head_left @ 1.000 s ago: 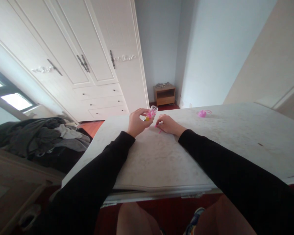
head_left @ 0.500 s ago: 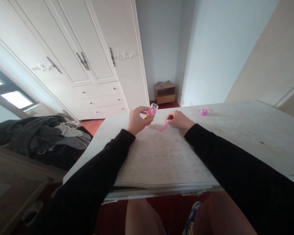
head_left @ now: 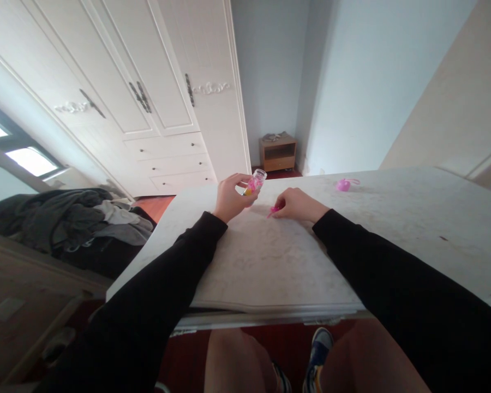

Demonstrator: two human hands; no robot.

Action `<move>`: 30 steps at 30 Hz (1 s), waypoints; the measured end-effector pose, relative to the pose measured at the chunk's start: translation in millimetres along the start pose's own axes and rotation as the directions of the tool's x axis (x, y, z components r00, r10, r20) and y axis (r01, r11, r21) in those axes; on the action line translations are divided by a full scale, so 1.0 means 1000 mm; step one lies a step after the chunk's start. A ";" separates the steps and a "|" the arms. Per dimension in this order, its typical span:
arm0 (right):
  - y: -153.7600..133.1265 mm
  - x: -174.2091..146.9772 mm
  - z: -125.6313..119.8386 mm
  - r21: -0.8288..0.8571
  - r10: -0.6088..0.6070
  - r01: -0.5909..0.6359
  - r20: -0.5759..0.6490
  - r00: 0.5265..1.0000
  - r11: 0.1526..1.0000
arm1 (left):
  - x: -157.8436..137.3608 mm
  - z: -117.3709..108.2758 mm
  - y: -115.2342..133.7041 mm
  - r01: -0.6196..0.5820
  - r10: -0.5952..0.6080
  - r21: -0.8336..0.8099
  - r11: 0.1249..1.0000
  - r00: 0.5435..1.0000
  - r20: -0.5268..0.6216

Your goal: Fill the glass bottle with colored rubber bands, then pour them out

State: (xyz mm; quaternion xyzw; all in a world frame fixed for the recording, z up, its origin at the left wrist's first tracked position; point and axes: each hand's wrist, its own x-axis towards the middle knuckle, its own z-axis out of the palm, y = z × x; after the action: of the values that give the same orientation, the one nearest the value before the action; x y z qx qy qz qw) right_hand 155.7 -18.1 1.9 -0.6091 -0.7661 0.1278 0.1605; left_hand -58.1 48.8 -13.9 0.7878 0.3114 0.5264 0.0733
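Note:
My left hand (head_left: 234, 195) is closed around a small clear bottle (head_left: 257, 182), which tilts with its open mouth up and to the right. Pink bits and a yellow patch show through its wall. Just to the right, over the tabletop, the fingers of my right hand (head_left: 293, 204) pinch a pink curly strip (head_left: 274, 210); part of it is hidden behind the fingertips. A round pink cap with a loop (head_left: 343, 185) lies on the white table (head_left: 270, 273), to the right of my right hand and apart from it.
Dark and grey clothes (head_left: 77, 224) are heaped left of the table. Beyond it stand a white wardrobe (head_left: 175, 114) and a small wooden nightstand (head_left: 278, 153) in the corner. The table's front edge (head_left: 270, 315) runs above my knees.
My right hand has shifted slightly down and gathered the pink strip, so less of it hangs out. The bottle stays in my left hand. The view has tilted a little.

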 end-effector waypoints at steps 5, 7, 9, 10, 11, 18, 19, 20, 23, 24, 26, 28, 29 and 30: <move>-0.004 -0.003 0.001 -0.023 -0.025 0.024 -0.026 0.999 0.999 | 0.000 0.001 0.002 0.013 -0.013 0.004 1.000 1.000 0.008; -0.003 -0.002 0.001 -0.043 -0.050 0.049 -0.027 0.998 0.998 | -0.001 0.001 0.003 0.019 -0.019 0.007 1.000 1.000 0.009; 0.000 -0.001 0.001 -0.064 -0.083 0.081 -0.038 0.996 0.995 | -0.001 0.000 0.003 0.017 -0.017 0.005 1.000 1.000 0.009; 0.001 0.000 0.002 -0.068 -0.098 0.095 -0.051 0.994 0.993 | -0.001 0.000 0.003 0.015 -0.015 0.003 1.000 1.000 0.008; 0.003 0.001 0.003 -0.065 -0.111 0.107 -0.066 0.992 0.992 | -0.001 0.000 0.003 0.014 -0.014 0.002 1.000 1.000 0.009; 0.004 0.007 0.010 0.034 -0.275 0.281 -0.113 0.955 0.959 | -0.001 0.000 0.001 0.013 -0.013 0.003 1.000 1.000 0.012; 0.004 0.008 0.010 0.053 -0.311 0.318 -0.098 0.945 0.947 | -0.001 0.000 0.001 0.013 -0.013 0.003 1.000 1.000 0.014; 0.005 0.008 0.011 0.074 -0.350 0.355 -0.074 0.934 0.932 | -0.001 0.000 0.002 0.013 -0.013 0.005 1.000 1.000 0.014; 0.009 0.009 0.012 0.132 -0.414 0.409 0.009 0.910 0.903 | 0.000 0.000 0.003 0.014 -0.014 0.008 1.000 1.000 0.010; 0.010 0.009 0.013 0.139 -0.414 0.407 0.025 0.910 0.903 | 0.000 0.000 0.003 0.016 -0.016 0.008 1.000 1.000 0.011; 0.012 0.010 0.014 0.123 -0.403 0.396 0.036 0.915 0.910 | -0.001 0.000 0.003 0.022 -0.023 0.008 1.000 1.000 0.021; 0.011 0.010 0.017 0.075 -0.404 0.401 0.026 0.915 0.913 | -0.001 0.000 0.003 0.022 -0.022 0.007 1.000 0.999 0.028; 0.011 0.010 0.019 0.048 -0.412 0.410 0.020 0.911 0.911 | -0.001 0.000 0.002 0.019 -0.019 0.006 1.000 0.999 0.028; 0.010 0.010 0.020 0.021 -0.422 0.421 0.018 0.907 0.907 | -0.001 0.000 0.002 0.016 -0.016 0.006 1.000 1.000 0.026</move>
State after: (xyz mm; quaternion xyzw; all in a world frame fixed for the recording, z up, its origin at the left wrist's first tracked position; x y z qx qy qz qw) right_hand 154.2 -6.3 -19.6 -0.4265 -0.8802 0.1033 0.1807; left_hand -57.7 47.3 -13.7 0.7923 0.3184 0.5145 0.0792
